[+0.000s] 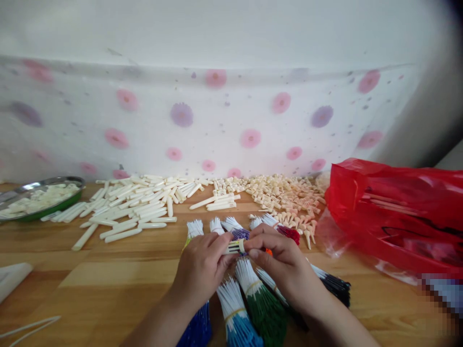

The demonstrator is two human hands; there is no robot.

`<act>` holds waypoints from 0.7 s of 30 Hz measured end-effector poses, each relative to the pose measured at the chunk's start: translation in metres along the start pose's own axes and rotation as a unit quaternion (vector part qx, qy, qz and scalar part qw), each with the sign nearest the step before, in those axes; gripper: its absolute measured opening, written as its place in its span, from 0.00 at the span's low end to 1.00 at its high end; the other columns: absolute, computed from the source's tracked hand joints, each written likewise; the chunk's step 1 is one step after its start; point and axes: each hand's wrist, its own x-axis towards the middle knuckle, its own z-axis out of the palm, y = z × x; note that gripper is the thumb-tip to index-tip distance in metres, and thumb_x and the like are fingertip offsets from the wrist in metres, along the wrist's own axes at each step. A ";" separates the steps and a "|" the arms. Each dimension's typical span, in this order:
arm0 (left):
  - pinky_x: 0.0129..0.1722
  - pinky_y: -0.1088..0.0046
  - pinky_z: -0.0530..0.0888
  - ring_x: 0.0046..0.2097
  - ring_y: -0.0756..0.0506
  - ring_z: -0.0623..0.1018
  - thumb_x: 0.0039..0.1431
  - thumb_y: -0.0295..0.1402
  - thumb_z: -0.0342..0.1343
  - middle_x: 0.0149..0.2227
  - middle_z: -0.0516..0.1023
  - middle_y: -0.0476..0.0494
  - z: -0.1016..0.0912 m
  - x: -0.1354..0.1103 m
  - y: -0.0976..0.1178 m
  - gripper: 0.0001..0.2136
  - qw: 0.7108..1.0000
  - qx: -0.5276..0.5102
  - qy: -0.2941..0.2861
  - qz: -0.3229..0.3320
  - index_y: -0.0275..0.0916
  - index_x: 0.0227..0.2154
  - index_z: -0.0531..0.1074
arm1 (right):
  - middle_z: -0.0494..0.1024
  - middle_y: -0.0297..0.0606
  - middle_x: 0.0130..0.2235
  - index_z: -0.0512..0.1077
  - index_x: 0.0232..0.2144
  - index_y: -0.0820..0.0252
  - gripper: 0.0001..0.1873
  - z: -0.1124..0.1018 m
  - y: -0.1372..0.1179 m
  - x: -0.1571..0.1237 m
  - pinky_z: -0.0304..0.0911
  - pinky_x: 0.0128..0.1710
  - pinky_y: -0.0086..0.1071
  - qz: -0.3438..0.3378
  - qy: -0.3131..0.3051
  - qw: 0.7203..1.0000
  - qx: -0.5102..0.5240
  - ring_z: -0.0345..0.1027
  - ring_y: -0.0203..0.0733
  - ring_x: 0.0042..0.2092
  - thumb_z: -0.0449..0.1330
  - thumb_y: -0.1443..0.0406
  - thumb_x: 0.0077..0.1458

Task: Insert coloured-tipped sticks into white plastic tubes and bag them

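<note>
On a wooden table, our left hand pinches a slotted cream tube, seemingly steadying it while our right hand meets its end with bent fingertips; whether they pinch anything, we cannot tell. Bundled sticks lie beneath, likely for easy reach.

a sheet printed with pink and purple flowers hangs across a plain white wall, behind the wood-grained tabletop. on the right lies a crumpled red plastic bag, with clear plastic spreading along its near left edge. at the far left, a smooth white object, perhaps plastic, is cut off by the view; nearer, a thin white cord lies doubled on the wood.
</note>
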 end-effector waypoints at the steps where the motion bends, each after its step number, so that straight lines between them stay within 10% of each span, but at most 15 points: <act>1: 0.36 0.67 0.71 0.38 0.42 0.77 0.63 0.38 0.47 0.36 0.78 0.41 0.001 0.000 0.000 0.12 1.000 -0.018 -0.009 -0.004 0.40 0.43 0.70 | 0.70 0.35 0.30 0.75 0.28 0.60 0.08 0.000 -0.002 0.000 0.62 0.34 0.29 -0.003 0.003 1.000 -0.007 0.66 0.36 0.34 0.57 0.68 0.55; 5: 0.34 0.72 0.71 0.35 0.44 0.77 0.62 0.40 0.47 0.33 0.78 0.44 0.006 0.002 -0.006 0.12 0.991 -0.094 -0.040 -0.081 0.40 0.38 0.71 | 0.73 0.37 0.31 0.76 0.29 0.61 0.08 -0.023 0.001 0.004 0.64 0.36 0.31 -0.024 0.059 0.994 -0.086 0.68 0.37 0.35 0.56 0.67 0.54; 11: 0.38 0.73 0.73 0.40 0.42 0.78 0.59 0.46 0.49 0.38 0.80 0.45 0.012 0.006 -0.016 0.17 0.937 -0.287 -0.080 -0.184 0.40 0.45 0.68 | 0.79 0.42 0.36 0.75 0.36 0.63 0.11 -0.128 0.040 -0.008 0.64 0.38 0.33 0.122 0.166 0.910 -0.360 0.72 0.43 0.38 0.54 0.67 0.55; 15: 0.41 0.71 0.72 0.41 0.42 0.76 0.59 0.46 0.49 0.38 0.78 0.45 0.010 0.007 -0.014 0.17 0.918 -0.343 -0.079 -0.180 0.40 0.43 0.69 | 0.79 0.41 0.32 0.76 0.30 0.64 0.09 -0.157 0.065 -0.020 0.64 0.38 0.34 0.192 0.068 0.870 -0.449 0.72 0.42 0.36 0.55 0.70 0.54; 21: 0.40 0.71 0.72 0.38 0.43 0.75 0.57 0.50 0.49 0.31 0.75 0.47 0.009 0.010 -0.018 0.20 0.909 -0.369 -0.054 -0.184 0.39 0.40 0.73 | 0.74 0.38 0.42 0.70 0.41 0.63 0.11 -0.140 0.090 -0.011 0.68 0.42 0.40 0.238 -0.069 0.818 -0.520 0.70 0.40 0.41 0.56 0.61 0.60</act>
